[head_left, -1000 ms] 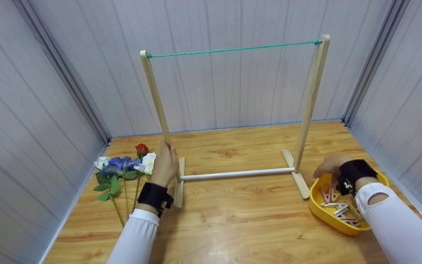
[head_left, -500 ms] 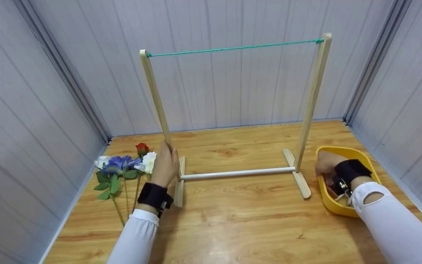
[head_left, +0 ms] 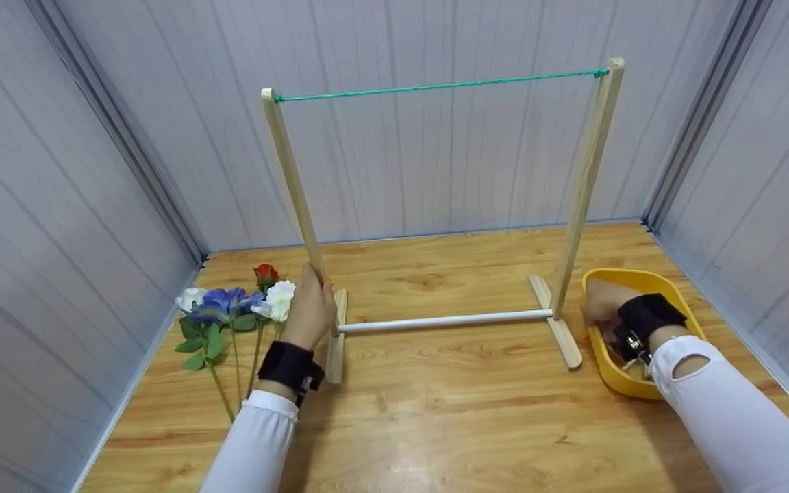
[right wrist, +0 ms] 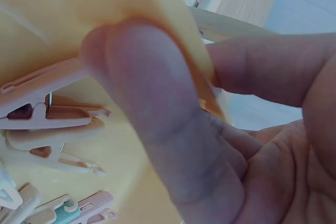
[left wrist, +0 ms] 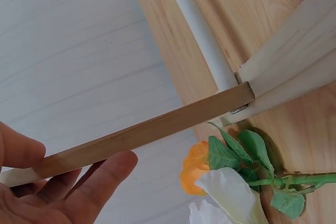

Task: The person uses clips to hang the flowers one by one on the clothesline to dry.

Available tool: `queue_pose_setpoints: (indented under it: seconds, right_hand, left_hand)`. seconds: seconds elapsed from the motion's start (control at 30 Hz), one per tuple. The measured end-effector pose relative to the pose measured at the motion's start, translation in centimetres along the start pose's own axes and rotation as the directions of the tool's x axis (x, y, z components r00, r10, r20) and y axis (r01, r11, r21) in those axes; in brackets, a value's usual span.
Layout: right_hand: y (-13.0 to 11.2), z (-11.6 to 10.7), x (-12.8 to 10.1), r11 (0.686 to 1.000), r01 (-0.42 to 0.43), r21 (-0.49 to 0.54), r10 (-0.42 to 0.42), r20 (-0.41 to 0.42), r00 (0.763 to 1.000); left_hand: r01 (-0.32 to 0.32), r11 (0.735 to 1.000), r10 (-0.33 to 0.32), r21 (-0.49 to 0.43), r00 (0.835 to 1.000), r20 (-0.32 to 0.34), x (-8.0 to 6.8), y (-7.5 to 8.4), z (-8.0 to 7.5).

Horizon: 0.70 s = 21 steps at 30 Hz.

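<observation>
My left hand (head_left: 310,308) holds the left wooden post (left wrist: 173,121) of a stand low down, thumb on one side and fingers on the other in the left wrist view. A green cord (head_left: 435,87) runs between the tops of the two posts, and a white rod (head_left: 446,322) joins them near the base. At the right, my right hand (head_left: 607,301) pinches the wall of a yellow plastic basin (head_left: 631,391), with fingers inside and thumb outside. Several pastel clothespins (right wrist: 47,103) lie in the basin, mostly hidden by hand and wrist in the head view.
Artificial flowers lie left of the stand: a red rose (head_left: 266,275), blue blooms (head_left: 223,303) and white ones (head_left: 281,299). An orange flower (left wrist: 195,167) shows in the left wrist view. Pale panel walls (head_left: 422,171) enclose the wooden tabletop (head_left: 449,418).
The yellow basin has slid away from me toward the back, then slightly left, with my right hand on its rim. My left hand stays on the post.
</observation>
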State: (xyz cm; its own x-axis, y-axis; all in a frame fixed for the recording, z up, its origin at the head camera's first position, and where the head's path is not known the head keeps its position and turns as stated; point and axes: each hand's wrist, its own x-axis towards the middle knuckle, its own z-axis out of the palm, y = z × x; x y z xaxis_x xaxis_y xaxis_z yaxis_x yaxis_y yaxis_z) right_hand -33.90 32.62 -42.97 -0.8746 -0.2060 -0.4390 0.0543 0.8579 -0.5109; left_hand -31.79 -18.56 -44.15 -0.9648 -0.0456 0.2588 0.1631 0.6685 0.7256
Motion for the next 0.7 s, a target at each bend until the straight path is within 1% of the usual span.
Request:
queue_pose_setpoints:
  seconds: [0.07,0.1,0.2,0.27,0.33,0.4,0.47,0.53,0.57,0.63,0.7]
  right_hand:
    - [0.1,-0.3,-0.3,1.0,0.007,0.018,-0.006,-0.005,1.0]
    - [0.1,-0.6,-0.4,0.999,0.009,0.031,-0.009,-0.007,1.0]
    - [0.2,-1.6,-0.8,0.999,0.013,0.05,-0.011,-0.025,1.0]
    - [0.5,-2.4,-0.9,0.998,0.023,0.052,-0.021,-0.05,0.999]
    - [0.9,-3.0,-1.0,0.999,0.033,0.041,-0.029,-0.089,0.996]
    - [1.5,-3.6,-1.0,0.999,0.048,0.024,-0.044,-0.135,0.99]
    - [2.3,-3.9,-1.0,0.998,0.06,-0.017,-0.062,-0.181,0.982]
    - [3.1,-4.0,-0.9,0.995,0.073,-0.07,-0.087,-0.228,0.97]
    - [3.4,-4.0,-0.8,0.993,0.072,-0.093,-0.093,-0.248,0.964]
    - [4.1,-4.0,-0.5,0.988,0.065,-0.138,-0.102,-0.285,0.953]
    - [4.8,-4.0,-0.4,0.985,0.045,-0.165,-0.094,-0.304,0.948]
  left_hand:
    - [-0.01,1.0,0.01,0.0,1.0,-0.022,-0.1,0.1,0.1]
    - [-0.012,1.0,0.012,-0.003,0.999,-0.044,-0.2,0.1,0.2]
    - [-0.001,1.0,-0.003,-0.022,0.99,-0.141,-0.7,0.4,0.4]
    - [0.01,0.999,-0.02,-0.046,0.975,-0.222,-1.1,0.6,0.5]
    - [0.002,0.998,-0.022,-0.067,0.954,-0.299,-1.4,0.9,0.8]
    - [-0.03,0.996,-0.001,-0.081,0.933,-0.359,-1.8,1.3,1.2]
    - [-0.08,0.993,0.041,-0.084,0.917,-0.397,-2.2,1.7,1.6]
    - [-0.126,0.989,0.085,-0.077,0.912,-0.402,-2.8,2.2,2.1]
    - [-0.141,0.988,0.105,-0.066,0.915,-0.389,-3.1,2.4,2.3]
    - [-0.167,0.985,0.147,-0.033,0.932,-0.332,-3.7,2.7,2.7]
    - [-0.191,0.981,0.191,0.021,0.948,-0.254,-4.2,2.8,3.2]
